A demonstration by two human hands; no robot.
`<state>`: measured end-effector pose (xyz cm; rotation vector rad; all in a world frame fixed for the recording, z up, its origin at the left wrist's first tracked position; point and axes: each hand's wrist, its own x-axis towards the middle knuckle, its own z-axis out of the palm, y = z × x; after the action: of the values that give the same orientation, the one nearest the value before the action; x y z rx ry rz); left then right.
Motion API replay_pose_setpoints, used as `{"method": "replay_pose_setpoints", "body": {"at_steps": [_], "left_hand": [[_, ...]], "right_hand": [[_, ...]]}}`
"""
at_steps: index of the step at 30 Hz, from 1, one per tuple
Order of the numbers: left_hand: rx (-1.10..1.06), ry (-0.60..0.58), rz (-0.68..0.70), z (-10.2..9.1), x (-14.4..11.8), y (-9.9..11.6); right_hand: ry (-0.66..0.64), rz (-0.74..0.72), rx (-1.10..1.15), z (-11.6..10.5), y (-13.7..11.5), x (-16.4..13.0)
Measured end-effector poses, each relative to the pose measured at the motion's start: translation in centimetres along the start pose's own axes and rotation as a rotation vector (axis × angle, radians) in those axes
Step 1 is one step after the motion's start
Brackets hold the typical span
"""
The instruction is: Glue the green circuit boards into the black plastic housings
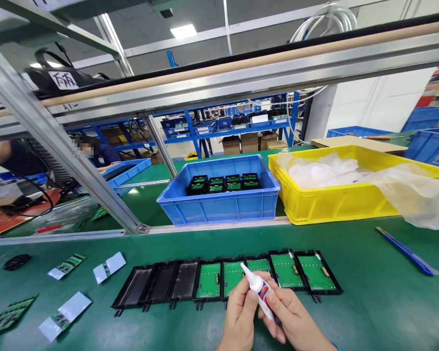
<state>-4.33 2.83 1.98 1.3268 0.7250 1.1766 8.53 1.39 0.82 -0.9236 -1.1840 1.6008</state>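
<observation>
A small white glue tube [258, 285] with a long pointed nozzle is held between both hands, its tip slanting up and to the left. My left hand [240, 307] has its fingers closed around the tube's nozzle end. My right hand [290, 312] grips the printed body from the right. Just beyond the hands runs a row of black plastic housings [157, 283]. The several on the right hold green circuit boards [286, 270], while the three on the left show only bare dark insides. My hands partly cover the middle boards.
Behind the row stand a blue bin [219, 207] with more boarded housings and a yellow bin [336, 204] with plastic bags. A blue utility knife [406, 251] lies right. Loose boards [10, 314] lie left. A metal post [80, 161] slants across the left.
</observation>
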Motion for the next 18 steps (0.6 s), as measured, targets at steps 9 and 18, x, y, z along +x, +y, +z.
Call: {"method": "replay_pose_setpoints", "body": {"at_steps": [9, 18], "left_hand": [[-0.037, 0.035, 0.117, -0.1, 0.4, 1.0], [0.362, 0.022, 0.653, 0.9, 1.1, 3.1]], "right_hand": [[-0.121, 0.152, 0.564, -0.6, 0.3, 0.2], [0.005, 0.246, 0.981, 1.7, 0.7, 0.2]]}}
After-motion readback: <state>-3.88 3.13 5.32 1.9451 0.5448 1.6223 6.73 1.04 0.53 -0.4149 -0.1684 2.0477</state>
